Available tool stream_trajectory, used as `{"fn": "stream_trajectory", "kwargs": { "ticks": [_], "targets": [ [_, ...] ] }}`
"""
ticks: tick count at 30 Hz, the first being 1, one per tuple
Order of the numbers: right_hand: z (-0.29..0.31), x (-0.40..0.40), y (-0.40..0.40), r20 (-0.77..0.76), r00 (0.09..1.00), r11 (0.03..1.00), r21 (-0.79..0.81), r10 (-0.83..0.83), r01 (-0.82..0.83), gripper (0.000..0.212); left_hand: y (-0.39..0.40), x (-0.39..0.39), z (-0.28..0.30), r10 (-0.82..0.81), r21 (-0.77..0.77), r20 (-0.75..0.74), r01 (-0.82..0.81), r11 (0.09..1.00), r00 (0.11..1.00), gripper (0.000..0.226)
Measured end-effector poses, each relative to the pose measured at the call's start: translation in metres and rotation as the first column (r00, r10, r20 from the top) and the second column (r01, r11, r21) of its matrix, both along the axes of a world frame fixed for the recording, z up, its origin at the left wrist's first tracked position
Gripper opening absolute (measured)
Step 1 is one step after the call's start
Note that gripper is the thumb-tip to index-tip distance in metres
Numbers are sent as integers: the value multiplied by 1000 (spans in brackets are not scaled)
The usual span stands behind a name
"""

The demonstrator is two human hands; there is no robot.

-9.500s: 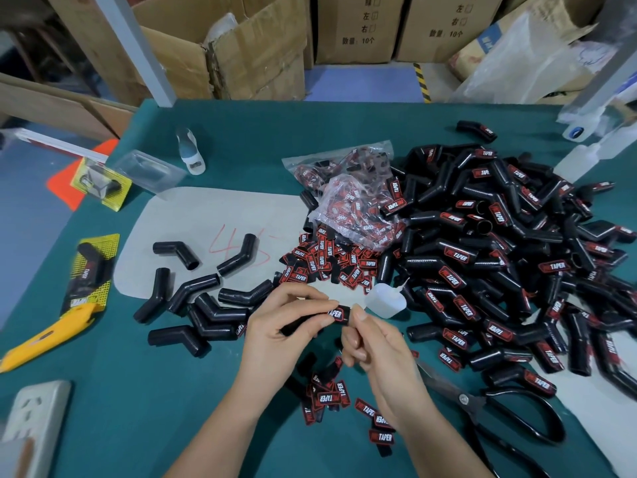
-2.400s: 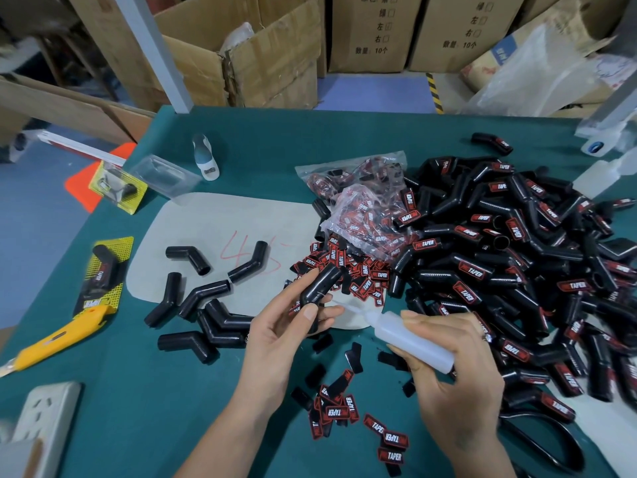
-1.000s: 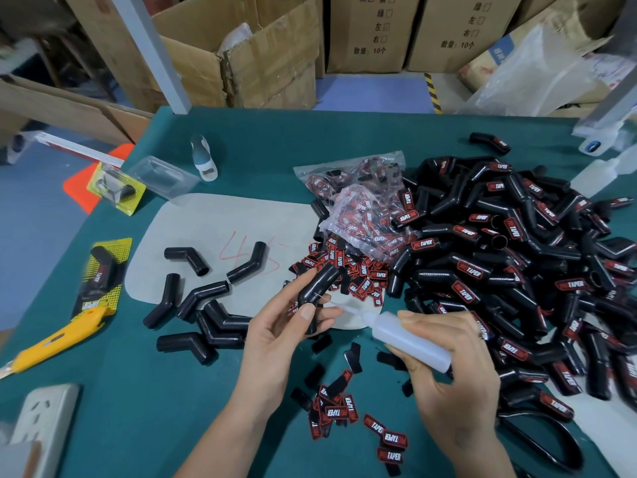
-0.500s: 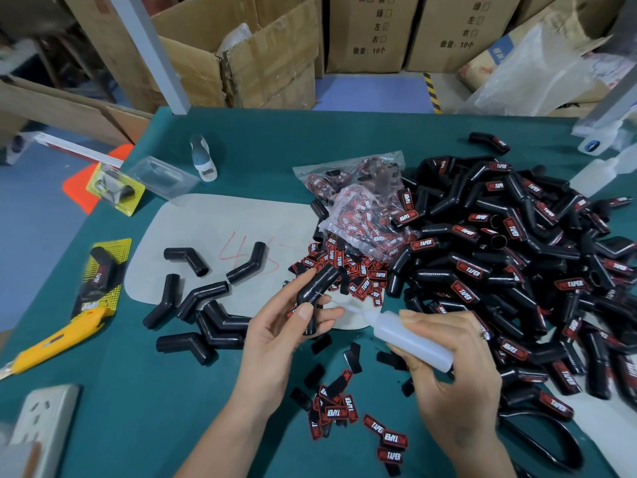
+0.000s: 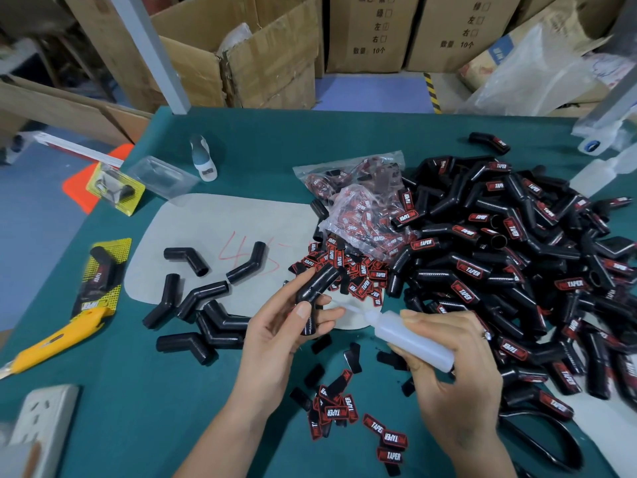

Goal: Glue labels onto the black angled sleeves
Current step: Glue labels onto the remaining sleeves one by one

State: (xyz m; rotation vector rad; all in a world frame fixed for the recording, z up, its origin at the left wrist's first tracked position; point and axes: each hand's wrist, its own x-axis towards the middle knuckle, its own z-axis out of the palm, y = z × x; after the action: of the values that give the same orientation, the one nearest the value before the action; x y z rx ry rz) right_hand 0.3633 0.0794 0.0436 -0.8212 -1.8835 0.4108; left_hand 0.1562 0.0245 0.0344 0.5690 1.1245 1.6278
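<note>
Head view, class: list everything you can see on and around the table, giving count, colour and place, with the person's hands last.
Table: one, teal, under everything.
Labelled sleeves: large pile, black with red labels, right.
Bare sleeves: about seven, black, left of centre.
Loose labels: many, red and black, centre; more near the front edge.
Label bags: two, clear, centre back.
Knife: one, yellow, left edge.
Socket strip: one, white, front left.
Scissors: one, black, front right.
Boxes: several, brown, behind the table.
Left hand: holds a black sleeve.
Right hand: grips a translucent glue bottle.
</note>
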Motion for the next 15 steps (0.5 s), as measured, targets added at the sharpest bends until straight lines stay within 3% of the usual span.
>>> {"fn": "stream_trajectory", "kwargs": {
  "ticks": [15],
  "targets": [
    [3, 0, -1, 8, 1000, 1000, -3, -12, 12, 48, 1, 0, 1, 6, 15, 17, -6, 1000, 1000, 44]
  ]
}}
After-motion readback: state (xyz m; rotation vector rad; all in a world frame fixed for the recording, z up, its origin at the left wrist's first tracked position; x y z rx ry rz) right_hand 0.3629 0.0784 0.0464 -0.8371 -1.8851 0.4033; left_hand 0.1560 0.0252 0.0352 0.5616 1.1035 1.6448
